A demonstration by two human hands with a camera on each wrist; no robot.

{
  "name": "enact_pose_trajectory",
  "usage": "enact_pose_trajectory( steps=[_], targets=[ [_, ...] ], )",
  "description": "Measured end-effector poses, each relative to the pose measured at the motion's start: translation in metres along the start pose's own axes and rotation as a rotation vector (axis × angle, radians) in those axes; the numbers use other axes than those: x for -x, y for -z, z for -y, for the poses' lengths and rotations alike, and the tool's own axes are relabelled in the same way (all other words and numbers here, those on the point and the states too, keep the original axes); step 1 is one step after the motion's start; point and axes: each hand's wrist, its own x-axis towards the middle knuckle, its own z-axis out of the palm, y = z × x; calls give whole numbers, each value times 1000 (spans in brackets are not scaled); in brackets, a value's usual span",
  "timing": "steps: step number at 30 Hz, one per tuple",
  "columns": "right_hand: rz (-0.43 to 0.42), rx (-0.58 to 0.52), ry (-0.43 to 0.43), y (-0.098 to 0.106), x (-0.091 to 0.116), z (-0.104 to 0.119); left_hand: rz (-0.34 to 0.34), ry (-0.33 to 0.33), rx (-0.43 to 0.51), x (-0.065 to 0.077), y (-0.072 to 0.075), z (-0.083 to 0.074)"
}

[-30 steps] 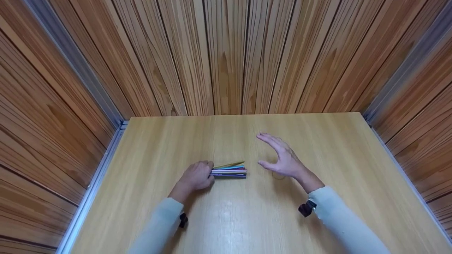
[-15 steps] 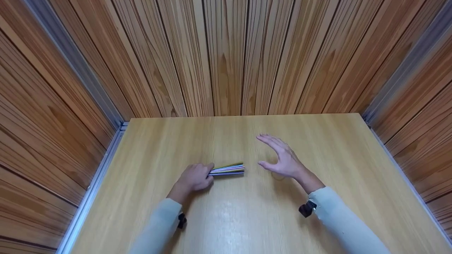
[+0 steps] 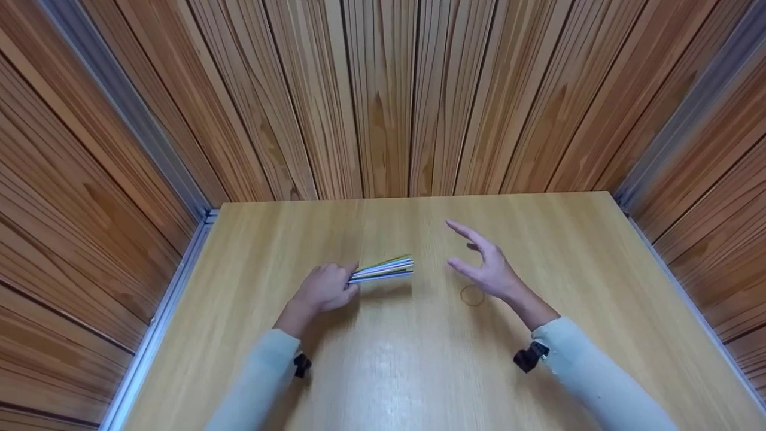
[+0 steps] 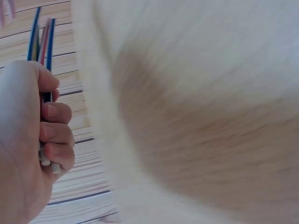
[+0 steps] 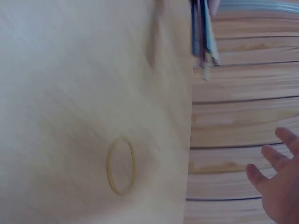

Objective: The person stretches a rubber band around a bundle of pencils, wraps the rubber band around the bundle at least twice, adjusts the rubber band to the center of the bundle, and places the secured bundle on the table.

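In the head view my left hand [image 3: 326,288] grips a bundle of several thin coloured pencils [image 3: 383,269], held above the table with its shadow below. In the left wrist view the fingers curl round the pencils [image 4: 48,46], and pale blunt ends stick out below the little finger. My right hand [image 3: 494,272] hangs above the table to the right of the bundle, fingers and thumb spread apart and holding nothing. A thin yellow rubber band [image 3: 472,295] lies on the table just below the right hand. It shows as a loop [image 5: 120,165] in the right wrist view.
The light wooden table [image 3: 383,359] carries the rubber band. Wood-plank walls [image 3: 386,102] stand behind it and at both sides, with grey metal rails [image 3: 173,293] along the side edges. A small black camera [image 3: 531,357] sits on the right wrist.
My left hand has lifted the pencils off the table, up and slightly left. The right hand has moved a little right and up, uncovering more of the rubber band.
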Motion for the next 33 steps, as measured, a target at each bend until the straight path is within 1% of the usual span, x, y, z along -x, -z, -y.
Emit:
enact_pose_trajectory(
  steps=[3, 5, 7, 10, 12, 15, 18, 21, 24, 29, 33],
  targets=[
    [-47, -103, -44, -1, 3, 5, -30, -11, 15, 1, 12, -2],
    [-73, -161, -65, -3, 3, 8, -50, -21, 5, 1, 20, -3],
    [-85, -222, -87, -4, 2, 11, -74, -47, -19, 1, 27, -6],
    [-92, -280, -114, -7, 2, 15, -98, -67, -40, 1, 35, -11],
    [-93, -294, -139, -9, 2, 16, -106, -74, -43, -1, 38, -15],
    [-88, -297, -172, -13, 2, 18, -102, -61, -38, -3, 42, -21],
    [-64, -305, -197, -17, 5, 18, -92, -63, -55, -4, 43, -28],
    [-39, -315, -224, -21, 5, 18, -91, -81, -78, -6, 45, -34],
    [-14, -324, -244, -25, 5, 18, -111, -112, -99, -7, 47, -39],
    [30, -355, -245, -29, 5, 20, -141, -169, -128, -9, 49, -46],
    [43, -369, -218, -31, 6, 21, -140, -175, -116, -11, 49, -48]
  ],
)
